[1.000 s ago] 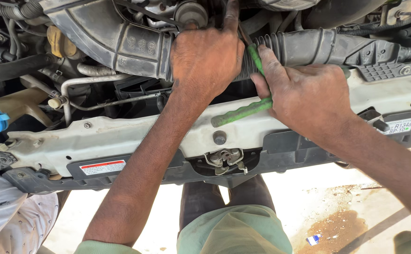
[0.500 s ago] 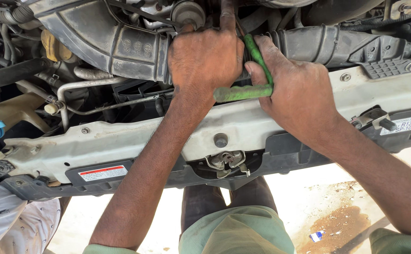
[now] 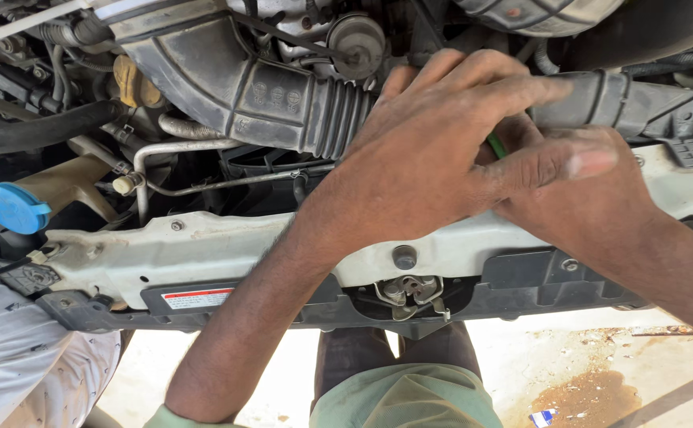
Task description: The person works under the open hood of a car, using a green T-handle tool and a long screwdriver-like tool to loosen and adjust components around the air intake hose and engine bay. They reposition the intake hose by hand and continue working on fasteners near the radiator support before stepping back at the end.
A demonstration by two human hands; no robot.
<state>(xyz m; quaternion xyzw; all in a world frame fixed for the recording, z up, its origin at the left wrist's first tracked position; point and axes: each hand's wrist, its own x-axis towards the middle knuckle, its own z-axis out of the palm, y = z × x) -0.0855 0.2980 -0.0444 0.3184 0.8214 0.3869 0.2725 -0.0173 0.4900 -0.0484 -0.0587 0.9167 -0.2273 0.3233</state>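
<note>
- left hand (image 3: 434, 170) lies over right hand (image 3: 592, 206), fingers spread wide, holding nothing visible
- right grip: cannot tell; thin green tool (image 3: 495, 145) peeks between hands
- red-white rectangular label (image 3: 197, 299) on black front panel's (image 3: 537, 281) left part

Green tool (image 3: 495, 145) mostly hidden behind left hand (image 3: 434, 170).

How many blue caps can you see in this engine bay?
1. The blue cap sits at the far left, on a pale tank beside the white front crossmember, well away from both hands. Others may be hidden behind hoses or the arms.
</note>
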